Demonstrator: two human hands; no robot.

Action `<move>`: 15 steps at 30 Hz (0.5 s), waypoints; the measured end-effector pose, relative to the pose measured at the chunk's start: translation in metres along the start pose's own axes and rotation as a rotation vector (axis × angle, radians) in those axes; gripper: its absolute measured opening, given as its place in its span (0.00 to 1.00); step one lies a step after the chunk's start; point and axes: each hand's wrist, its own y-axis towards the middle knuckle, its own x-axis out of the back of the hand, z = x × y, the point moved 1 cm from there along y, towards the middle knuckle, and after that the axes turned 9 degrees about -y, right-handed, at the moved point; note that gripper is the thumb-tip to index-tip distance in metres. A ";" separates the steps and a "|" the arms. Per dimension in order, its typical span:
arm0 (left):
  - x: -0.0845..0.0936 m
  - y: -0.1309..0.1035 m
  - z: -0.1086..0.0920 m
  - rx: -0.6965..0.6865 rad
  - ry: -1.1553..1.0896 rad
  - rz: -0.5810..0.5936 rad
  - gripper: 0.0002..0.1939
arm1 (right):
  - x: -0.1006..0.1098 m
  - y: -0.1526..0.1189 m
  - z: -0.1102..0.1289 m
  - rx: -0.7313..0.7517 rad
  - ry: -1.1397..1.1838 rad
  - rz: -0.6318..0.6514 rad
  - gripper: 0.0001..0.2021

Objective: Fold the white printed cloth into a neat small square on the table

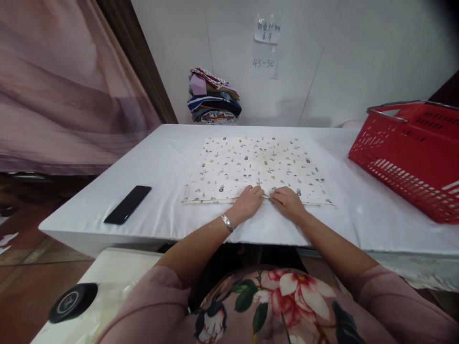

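A white cloth [247, 165] with small scattered prints lies folded flat on the white-covered table [168, 157]. Its layered near edge faces me. My left hand [250, 203], with a silver bracelet [227, 222] at the wrist, pinches that edge near its middle. Just to the right, my right hand [288, 203] grips the same edge, fingers curled over it. A small bit of the edge is lifted between the two hands. The fingertips are partly hidden in the fabric.
A black phone [128, 205] lies on the table at the left. At the right stands a red plastic basket [412, 153]. Folded cloths [214, 98] are stacked at the back by the wall, under paper notes [267, 31]. A dark round object [73, 302] rests on a white surface at lower left.
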 end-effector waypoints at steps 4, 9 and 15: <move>-0.003 0.003 -0.001 0.009 -0.001 -0.039 0.13 | -0.001 0.000 0.000 0.010 -0.002 -0.009 0.11; -0.006 -0.007 -0.010 0.053 -0.057 -0.150 0.09 | 0.001 0.000 0.002 0.006 0.003 -0.037 0.11; -0.009 -0.019 -0.014 0.171 -0.140 -0.186 0.08 | 0.006 -0.001 0.007 0.072 0.091 0.027 0.10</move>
